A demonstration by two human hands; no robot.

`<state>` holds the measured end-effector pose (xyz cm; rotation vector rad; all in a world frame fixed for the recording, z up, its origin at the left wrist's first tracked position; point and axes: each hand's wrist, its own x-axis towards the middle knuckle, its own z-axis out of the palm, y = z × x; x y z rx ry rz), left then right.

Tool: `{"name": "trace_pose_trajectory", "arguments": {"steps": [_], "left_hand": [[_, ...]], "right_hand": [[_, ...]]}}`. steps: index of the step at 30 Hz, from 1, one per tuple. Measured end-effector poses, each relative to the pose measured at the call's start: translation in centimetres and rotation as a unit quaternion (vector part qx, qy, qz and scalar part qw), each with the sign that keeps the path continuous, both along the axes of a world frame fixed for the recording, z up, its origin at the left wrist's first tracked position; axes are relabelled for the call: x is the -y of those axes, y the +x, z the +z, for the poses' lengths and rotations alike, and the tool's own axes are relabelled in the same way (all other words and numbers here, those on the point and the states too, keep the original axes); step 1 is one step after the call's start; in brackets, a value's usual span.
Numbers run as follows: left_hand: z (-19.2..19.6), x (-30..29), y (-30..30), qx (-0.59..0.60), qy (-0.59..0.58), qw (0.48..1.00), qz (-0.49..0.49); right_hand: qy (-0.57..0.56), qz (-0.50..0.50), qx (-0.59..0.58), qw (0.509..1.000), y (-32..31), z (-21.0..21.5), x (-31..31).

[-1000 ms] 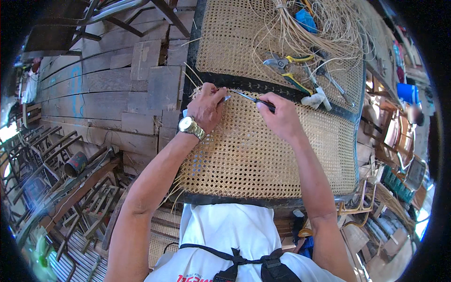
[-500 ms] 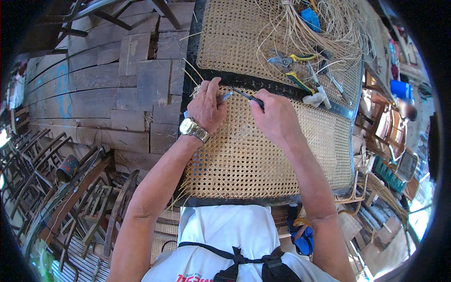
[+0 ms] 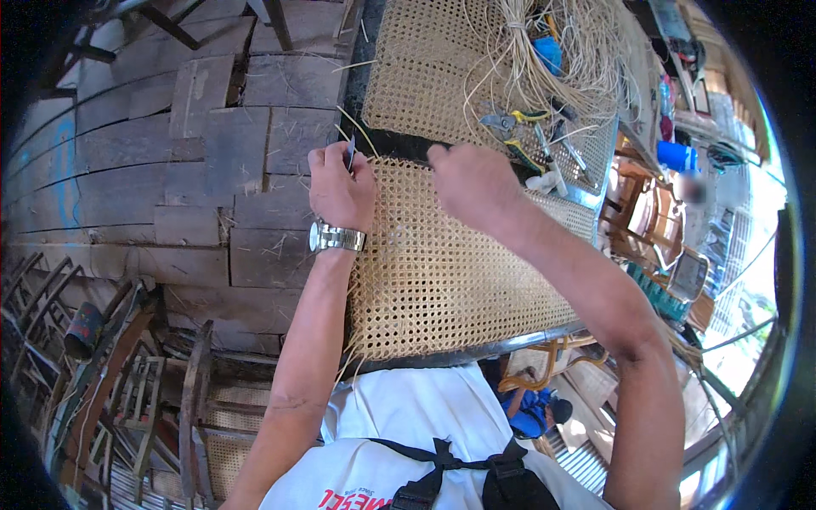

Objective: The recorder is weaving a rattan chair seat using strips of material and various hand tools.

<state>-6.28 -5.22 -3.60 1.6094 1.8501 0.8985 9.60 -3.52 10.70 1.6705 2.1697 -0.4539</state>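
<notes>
A woven cane panel [image 3: 459, 263] in a black frame lies in front of me. My left hand [image 3: 342, 189], wearing a metal watch, is at the frame's left edge, closed on a small flat blade [image 3: 351, 153] that sticks up between its fingers. Loose cane strands [image 3: 361, 136] stick out just beyond the hand. My right hand [image 3: 478, 185] is closed over the black crossbar [image 3: 399, 145], to the right of the left hand. The thin black-handled tool it held earlier is hidden by the fingers now.
At the upper right, pruning shears [image 3: 501, 123], yellow-handled pliers [image 3: 523, 155] and a white-headed hammer [image 3: 548, 180] lie on the cane. Beyond them is a bundle of cane strands [image 3: 531, 51] with a blue object [image 3: 548, 53]. Chair frames [image 3: 140, 408] crowd the lower left.
My left hand has moved left to the frame's edge, and its blade now points upward. The right hand has shifted slightly left, hiding its tool. The view has moved a little.
</notes>
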Motion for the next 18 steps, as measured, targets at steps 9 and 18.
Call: {"name": "trace_pose_trajectory", "arguments": {"steps": [9,18], "left_hand": [[1.7,0.3,1.1,0.032,-0.035,0.998,-0.046],[2.4,-1.4,2.1,-0.06,-0.14,0.963,-0.222]], "right_hand": [[-0.045,-0.017,0.04,0.998,-2.1,-0.1,-0.7],[0.202,-0.225,-0.2,0.932,1.5,14.2,-1.1]]}}
